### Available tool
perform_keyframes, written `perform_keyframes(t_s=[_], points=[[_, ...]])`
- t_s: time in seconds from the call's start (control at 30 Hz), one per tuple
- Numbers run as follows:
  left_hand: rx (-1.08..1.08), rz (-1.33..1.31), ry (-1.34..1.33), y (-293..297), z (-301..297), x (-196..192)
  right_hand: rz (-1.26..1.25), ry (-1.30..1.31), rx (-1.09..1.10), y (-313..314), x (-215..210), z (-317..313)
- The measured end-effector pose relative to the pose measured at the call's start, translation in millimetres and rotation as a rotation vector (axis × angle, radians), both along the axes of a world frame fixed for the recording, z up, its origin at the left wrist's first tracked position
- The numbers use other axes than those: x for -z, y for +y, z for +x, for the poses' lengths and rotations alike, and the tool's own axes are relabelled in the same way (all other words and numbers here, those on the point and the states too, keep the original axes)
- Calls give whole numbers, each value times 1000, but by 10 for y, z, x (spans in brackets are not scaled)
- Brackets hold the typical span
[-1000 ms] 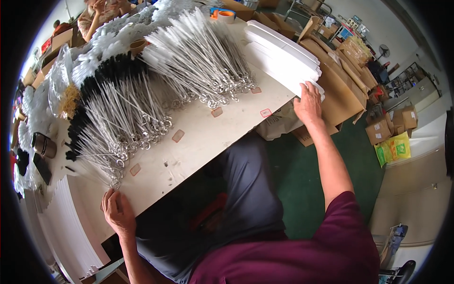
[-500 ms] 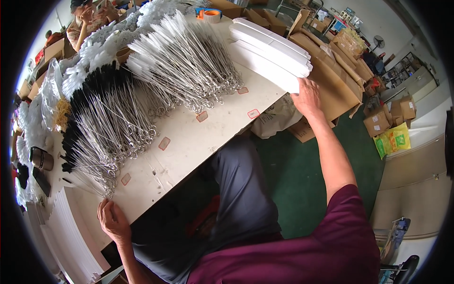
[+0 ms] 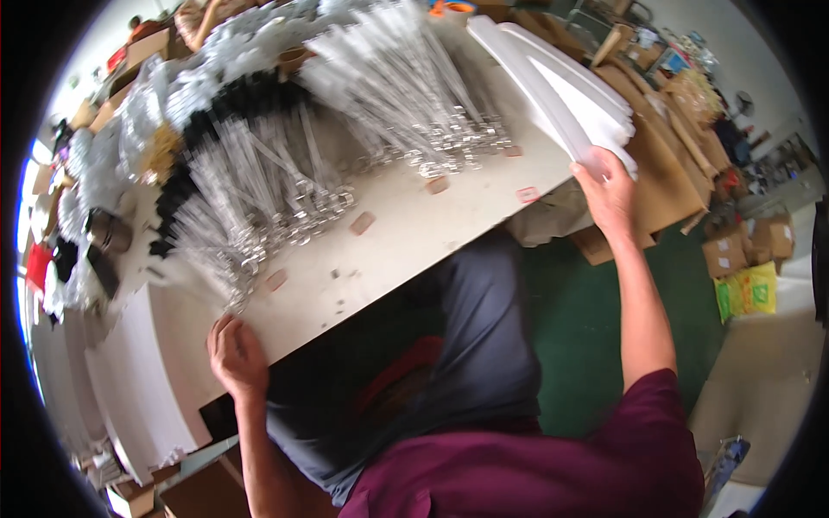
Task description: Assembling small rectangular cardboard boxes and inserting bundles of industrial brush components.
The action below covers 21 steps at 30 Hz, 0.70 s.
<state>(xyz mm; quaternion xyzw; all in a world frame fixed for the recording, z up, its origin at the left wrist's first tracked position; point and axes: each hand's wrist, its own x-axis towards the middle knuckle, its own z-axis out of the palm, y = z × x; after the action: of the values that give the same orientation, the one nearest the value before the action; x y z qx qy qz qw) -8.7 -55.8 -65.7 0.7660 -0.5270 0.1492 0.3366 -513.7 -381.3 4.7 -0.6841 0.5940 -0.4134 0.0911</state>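
My right hand [image 3: 610, 183] pinches the near end of a long, narrow white folded strip [image 3: 534, 91], perhaps a flat carton. The strip is angled away from the stack of similar white strips [image 3: 574, 73] at the table's right end. My left hand [image 3: 237, 356] has curled fingers at the table's front edge, right by the ring ends of the wire-handled brushes [image 3: 268, 164] with black bristles. Whether it grips a ring is hidden. Farther right lies a pile of wire-handled brushes [image 3: 406, 86] with white bristles, rings toward me.
Small reddish labels [image 3: 362, 224] mark the table [image 3: 393, 229]. White strips [image 3: 129, 380] are stacked at lower left, near a dark cup [image 3: 108, 230]. Clear plastic bags [image 3: 142, 104] lie behind. A large cardboard box [image 3: 656, 142] stands beyond the right end.
My right hand has closed on one white strip and swung it apart from the stack. The view has shifted, so the table sits farther right and higher. My left hand stays by the rings.
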Motion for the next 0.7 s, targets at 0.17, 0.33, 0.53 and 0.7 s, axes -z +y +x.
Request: perform_keyframes(t_s=[0.17, 0.33, 0.53, 0.7], points=[[28, -57, -8, -14, -43, -64, 117, -427, -383, 625, -178, 632], [289, -115, -165, 146, -353, -436, -99, 122, -842, 1098, -308, 1307], [487, 204, -87, -165, -1024, -1074, -20, 208, -1132, 1347, -129, 1820], [541, 337, -53, -401, -929, -852, -97, 280, -1270, 1454, -102, 2091]])
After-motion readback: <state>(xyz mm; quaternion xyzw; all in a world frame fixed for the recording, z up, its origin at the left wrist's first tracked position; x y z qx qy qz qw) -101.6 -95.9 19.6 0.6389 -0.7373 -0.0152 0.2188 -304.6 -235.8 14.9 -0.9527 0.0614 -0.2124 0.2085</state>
